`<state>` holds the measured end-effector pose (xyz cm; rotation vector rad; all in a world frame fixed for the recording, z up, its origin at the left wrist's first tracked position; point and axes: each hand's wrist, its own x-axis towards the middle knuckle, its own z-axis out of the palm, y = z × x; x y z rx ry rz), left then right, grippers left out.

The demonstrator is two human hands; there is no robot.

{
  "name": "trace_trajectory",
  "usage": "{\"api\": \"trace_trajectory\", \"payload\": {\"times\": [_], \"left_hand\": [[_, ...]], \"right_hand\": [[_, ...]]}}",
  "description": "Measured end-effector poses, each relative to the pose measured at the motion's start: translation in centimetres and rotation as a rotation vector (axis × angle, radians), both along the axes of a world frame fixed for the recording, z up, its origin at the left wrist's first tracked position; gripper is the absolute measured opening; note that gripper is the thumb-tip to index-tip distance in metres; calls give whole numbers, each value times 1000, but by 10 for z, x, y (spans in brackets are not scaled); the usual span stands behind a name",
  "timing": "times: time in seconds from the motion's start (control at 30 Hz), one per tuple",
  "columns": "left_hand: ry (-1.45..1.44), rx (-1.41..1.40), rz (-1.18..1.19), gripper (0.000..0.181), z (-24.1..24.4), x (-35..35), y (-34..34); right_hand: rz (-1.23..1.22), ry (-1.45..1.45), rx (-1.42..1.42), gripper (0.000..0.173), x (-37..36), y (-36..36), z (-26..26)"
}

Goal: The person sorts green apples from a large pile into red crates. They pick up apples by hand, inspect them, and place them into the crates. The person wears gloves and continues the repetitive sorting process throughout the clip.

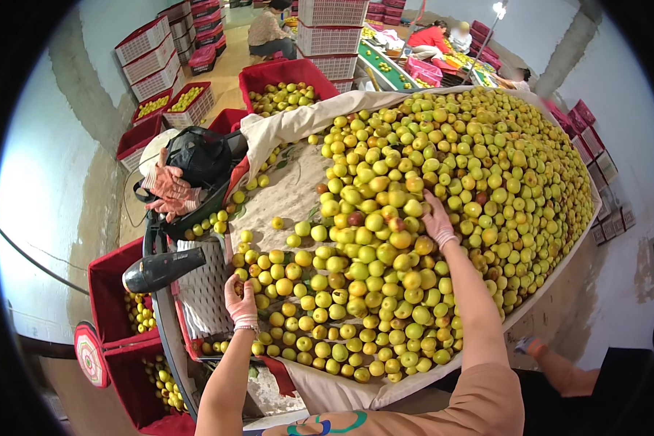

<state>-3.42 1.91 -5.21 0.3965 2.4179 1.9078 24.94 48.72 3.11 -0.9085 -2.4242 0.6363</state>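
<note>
A large heap of yellow-green jujube fruits (501, 180), some partly reddish-brown, lies on a cream cloth (272, 201). My left hand (241, 305), in a thin pinkish glove with a bracelet at the wrist, closes around a dark reddish fruit (239, 288) at the left edge of the spread fruit. My right hand (437, 218), gloved alike, reaches into the heap with its fingers apart against the fruit; its fingertips are partly hidden. Beside my left hand is a white slatted panel (201, 289) at the table's outlet.
A black hair dryer-shaped blower (163, 270) and orange work gloves (171, 188) are at the left. Red-lined crates (122, 261) holding fruit stand below them. Stacked crates (329, 41) and a green conveyor (381, 65) are behind. A co-worker's arm (561, 370) shows at lower right.
</note>
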Motion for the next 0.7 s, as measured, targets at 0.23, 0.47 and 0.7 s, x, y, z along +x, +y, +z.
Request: {"api": "trace_trajectory", "payload": {"times": [0.23,0.47,0.7], "left_hand": [[14,-46,6,40,5,-5,3],[-101,-71,-67,38,18,1,-5],[-12,-51,-20,37,20,11,-1]], "right_hand": [[116,-137,178,74,-75,-121,-2],[139,-581,99,47,-123,-182,77],[308,-272,165,35,-245,-181,83]]}}
